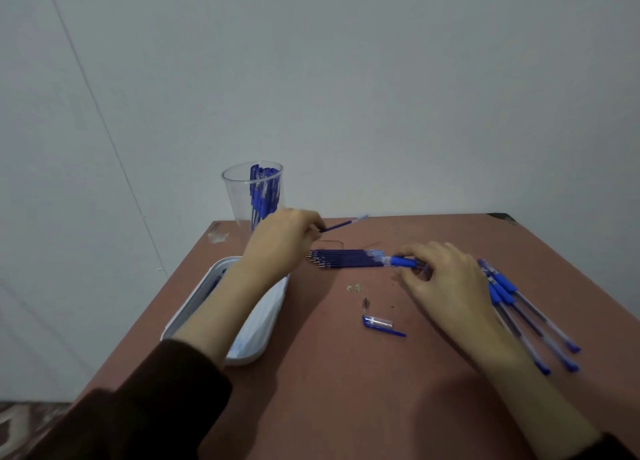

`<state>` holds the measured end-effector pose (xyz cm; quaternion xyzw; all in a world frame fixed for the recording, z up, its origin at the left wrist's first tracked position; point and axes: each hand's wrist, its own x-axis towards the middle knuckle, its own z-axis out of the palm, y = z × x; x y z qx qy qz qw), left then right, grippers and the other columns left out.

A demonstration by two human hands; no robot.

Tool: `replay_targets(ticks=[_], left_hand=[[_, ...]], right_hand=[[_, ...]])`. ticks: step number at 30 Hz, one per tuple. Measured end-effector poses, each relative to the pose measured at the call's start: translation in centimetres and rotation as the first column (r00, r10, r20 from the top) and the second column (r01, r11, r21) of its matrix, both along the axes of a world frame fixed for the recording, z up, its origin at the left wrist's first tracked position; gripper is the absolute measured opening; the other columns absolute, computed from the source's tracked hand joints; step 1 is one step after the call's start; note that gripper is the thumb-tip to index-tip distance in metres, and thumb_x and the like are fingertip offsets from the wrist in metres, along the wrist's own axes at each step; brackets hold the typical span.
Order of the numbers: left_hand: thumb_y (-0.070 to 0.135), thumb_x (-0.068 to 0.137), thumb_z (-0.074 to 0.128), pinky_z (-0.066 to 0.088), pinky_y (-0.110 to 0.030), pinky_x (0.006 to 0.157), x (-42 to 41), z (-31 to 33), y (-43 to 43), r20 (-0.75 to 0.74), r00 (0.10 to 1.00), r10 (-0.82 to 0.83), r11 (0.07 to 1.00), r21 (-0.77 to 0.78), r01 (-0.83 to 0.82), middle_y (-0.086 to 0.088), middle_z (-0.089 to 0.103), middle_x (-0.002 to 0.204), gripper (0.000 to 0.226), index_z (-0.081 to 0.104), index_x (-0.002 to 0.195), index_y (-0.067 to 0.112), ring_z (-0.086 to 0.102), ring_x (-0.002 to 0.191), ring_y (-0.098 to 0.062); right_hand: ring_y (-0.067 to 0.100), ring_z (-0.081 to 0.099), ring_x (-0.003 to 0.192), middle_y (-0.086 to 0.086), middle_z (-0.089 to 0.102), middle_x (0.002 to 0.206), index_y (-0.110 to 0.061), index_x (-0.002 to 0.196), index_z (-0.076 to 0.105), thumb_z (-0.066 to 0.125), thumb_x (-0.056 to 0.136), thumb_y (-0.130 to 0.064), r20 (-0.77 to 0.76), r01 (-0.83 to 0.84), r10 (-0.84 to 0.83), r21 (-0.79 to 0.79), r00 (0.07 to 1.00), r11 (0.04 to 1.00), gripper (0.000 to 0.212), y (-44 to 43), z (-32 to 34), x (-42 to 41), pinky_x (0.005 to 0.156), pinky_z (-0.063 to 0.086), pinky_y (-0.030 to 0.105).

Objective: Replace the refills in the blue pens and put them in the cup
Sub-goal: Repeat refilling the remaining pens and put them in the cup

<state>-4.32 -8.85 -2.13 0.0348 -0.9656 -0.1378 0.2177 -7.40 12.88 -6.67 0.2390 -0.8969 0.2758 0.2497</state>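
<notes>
My left hand [282, 243] pinches a thin blue refill [343, 224] that points right and slightly up, above the table. My right hand [446, 283] holds a blue pen barrel [403, 261] at its grip, lying next to a row of several blue refills [346, 259] on the table. A clear plastic cup [242, 196] with several blue pens stands at the table's far left corner. Several capped blue pens [530, 321] lie to the right of my right hand. A blue pen cap [379, 324] and a small metal tip [366, 301] lie on the table between my arms.
A white tray [263, 324] sits under my left forearm at the table's left edge. The brown table [346, 390] ends close behind the cup, against a pale wall. Small scraps [354, 287] lie near the refills.
</notes>
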Motion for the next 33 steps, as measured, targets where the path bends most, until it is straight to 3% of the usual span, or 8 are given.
replay_targets(ticks=[4,9,17,25,30,33], left_hand=[[0.012,0.092,0.054,0.052,-0.036,0.082,-4.5,-1.3,0.3,0.115,0.993,0.005,1.0,0.025,-0.008,-0.008,0.072,0.101,0.019,0.069,0.102,0.012,0.063,0.096,-0.026],[0.011,0.09,0.058,0.05,-0.037,0.085,-6.9,-3.2,-0.3,0.195,0.98,0.033,0.999,0.021,-0.038,-0.012,0.07,0.104,0.019,0.072,0.103,0.012,0.063,0.098,-0.029],[0.005,0.087,0.058,0.052,-0.039,0.087,-7.1,-3.2,-0.6,0.295,0.955,-0.01,0.998,-0.054,0.027,-0.011,0.071,0.105,0.026,0.073,0.105,0.015,0.064,0.096,-0.029],[-0.006,0.084,0.048,0.053,-0.04,0.084,-6.4,-2.8,-0.3,0.311,0.95,-0.02,0.997,-0.066,0.042,-0.016,0.07,0.107,0.036,0.071,0.109,0.007,0.065,0.094,-0.032],[-0.001,0.09,0.049,0.047,-0.037,0.095,-5.5,-2.4,-0.1,0.298,0.953,-0.045,0.999,0.005,0.046,-0.015,0.064,0.122,0.036,0.062,0.123,0.004,0.06,0.11,-0.03],[0.005,0.091,0.051,0.044,-0.03,0.098,-3.5,-1.3,-0.1,0.196,0.978,-0.077,0.995,0.074,0.064,-0.01,0.066,0.12,0.031,0.064,0.12,0.007,0.06,0.112,-0.023]], right_hand=[[0.021,0.053,0.073,-0.007,0.06,0.071,-0.025,0.086,0.07,0.071,0.075,-0.016,-0.024,0.011,-0.011,-0.013,1.0,1.0,0.015,-0.1,-0.3,0.1,0.068,0.031,0.03],[0.014,0.045,0.067,-0.012,0.053,0.067,-0.025,0.086,0.069,0.071,0.076,-0.017,-0.037,-0.008,0.008,-0.003,0.999,1.0,0.013,-0.3,-0.4,0.1,0.067,0.03,0.029],[0.014,0.048,0.075,-0.007,0.063,0.078,-0.026,0.095,0.07,0.066,0.082,-0.022,0.004,-0.038,0.038,0.029,0.999,0.999,0.014,-0.5,-0.3,0.3,0.071,0.031,0.029],[0.015,0.047,0.071,-0.011,0.052,0.068,-0.026,0.091,0.07,0.068,0.08,-0.02,0.012,-0.031,0.03,0.019,0.999,0.999,0.013,-0.4,-0.3,0.4,0.068,0.03,0.029],[0.015,0.049,0.075,-0.009,0.057,0.073,-0.025,0.094,0.07,0.066,0.081,-0.019,0.03,-0.044,0.044,0.005,0.999,0.999,0.015,-0.3,-0.3,0.3,0.069,0.031,0.029],[0.014,0.047,0.074,-0.009,0.055,0.071,-0.024,0.092,0.071,0.068,0.08,-0.019,0.02,-0.056,0.056,-0.007,0.998,0.998,0.014,-0.4,-0.3,0.4,0.069,0.03,0.028]])
